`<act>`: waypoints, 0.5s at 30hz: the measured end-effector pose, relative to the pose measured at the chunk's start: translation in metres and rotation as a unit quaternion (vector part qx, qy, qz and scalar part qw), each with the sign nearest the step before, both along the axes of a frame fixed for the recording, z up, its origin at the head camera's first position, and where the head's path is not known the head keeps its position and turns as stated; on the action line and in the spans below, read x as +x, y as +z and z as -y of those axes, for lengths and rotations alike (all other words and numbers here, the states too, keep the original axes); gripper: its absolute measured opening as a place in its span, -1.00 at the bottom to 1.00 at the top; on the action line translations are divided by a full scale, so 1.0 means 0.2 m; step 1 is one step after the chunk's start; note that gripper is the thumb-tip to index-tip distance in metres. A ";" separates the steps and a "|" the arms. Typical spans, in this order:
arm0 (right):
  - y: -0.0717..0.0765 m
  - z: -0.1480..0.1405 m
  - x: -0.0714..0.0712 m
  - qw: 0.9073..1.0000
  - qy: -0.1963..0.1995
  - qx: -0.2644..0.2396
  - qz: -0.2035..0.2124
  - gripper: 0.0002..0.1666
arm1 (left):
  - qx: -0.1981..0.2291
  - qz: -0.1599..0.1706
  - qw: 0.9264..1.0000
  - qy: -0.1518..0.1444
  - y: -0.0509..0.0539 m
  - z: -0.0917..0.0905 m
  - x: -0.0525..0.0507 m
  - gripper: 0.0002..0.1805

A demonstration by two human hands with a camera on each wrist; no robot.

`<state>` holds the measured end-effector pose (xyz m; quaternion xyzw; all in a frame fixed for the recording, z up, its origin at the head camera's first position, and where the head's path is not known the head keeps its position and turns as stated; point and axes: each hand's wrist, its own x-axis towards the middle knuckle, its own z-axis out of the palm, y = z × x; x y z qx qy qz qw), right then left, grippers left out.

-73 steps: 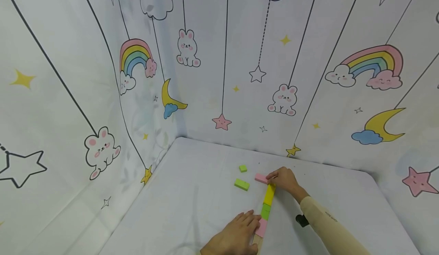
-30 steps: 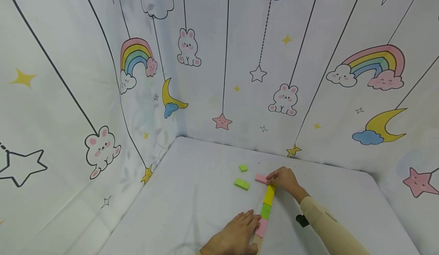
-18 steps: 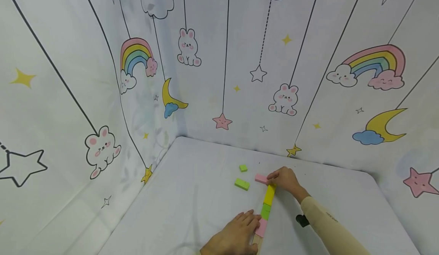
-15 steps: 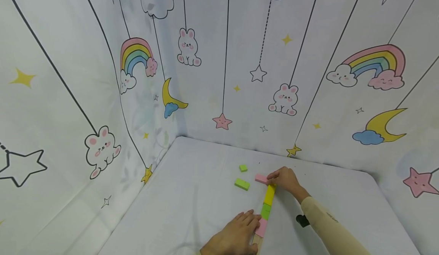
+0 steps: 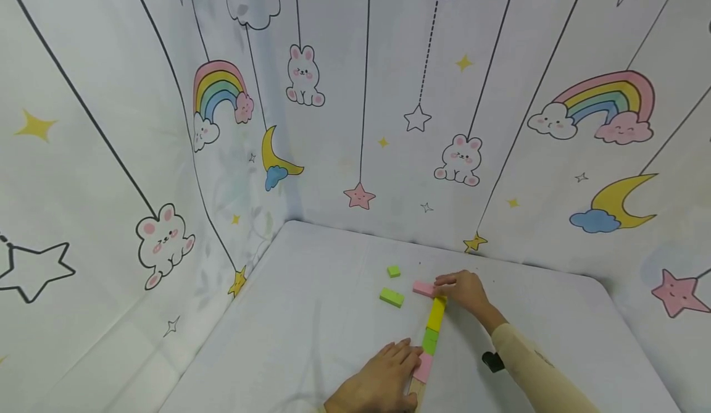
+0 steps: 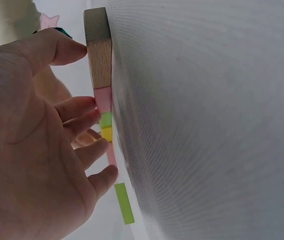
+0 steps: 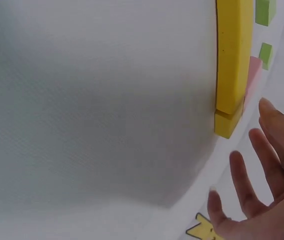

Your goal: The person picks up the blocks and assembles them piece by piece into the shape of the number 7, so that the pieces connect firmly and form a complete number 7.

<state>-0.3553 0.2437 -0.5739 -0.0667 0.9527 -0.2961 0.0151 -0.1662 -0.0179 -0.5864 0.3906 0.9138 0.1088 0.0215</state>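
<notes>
A row of blocks runs along the cloth: a wooden block (image 6: 101, 62), a pink block (image 5: 423, 367), a green block (image 5: 430, 341) and a long yellow block (image 5: 436, 314). In the right wrist view a small yellow block (image 7: 226, 124) meets the long one's far end. Another pink block (image 5: 423, 288) lies crosswise there. My left hand (image 5: 383, 379) rests along the row's left side, thumb at the wooden block and fingertips at the near pink one. My right hand (image 5: 465, 291) hovers by the far end, its fingers loosely bent and apart from the blocks in the right wrist view.
A long green block (image 5: 392, 297) and a small green block (image 5: 394, 271) lie left of the row's far end. White cloth covers the table (image 5: 289, 326). A printed curtain (image 5: 355, 123) stands behind and at the sides. Something dark shows under my right forearm.
My right hand has loosened and come slightly up and away from the row's far end, its fingers spreading. The left hand and the blocks look unmoved.
</notes>
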 end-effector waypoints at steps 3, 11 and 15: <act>0.00 0.00 0.01 1.000 0.003 0.006 -0.027 -0.81 | -0.002 -0.006 1.000 0.002 0.00 0.00 0.00 -0.34; 0.02 -0.01 0.10 0.994 0.018 0.009 -0.108 -0.70 | 0.006 -0.011 1.000 0.001 0.00 0.01 0.01 -0.36; 0.03 0.01 0.17 0.991 0.019 0.016 -0.132 -0.65 | 0.001 -0.017 1.000 0.001 -0.01 0.00 0.00 -0.35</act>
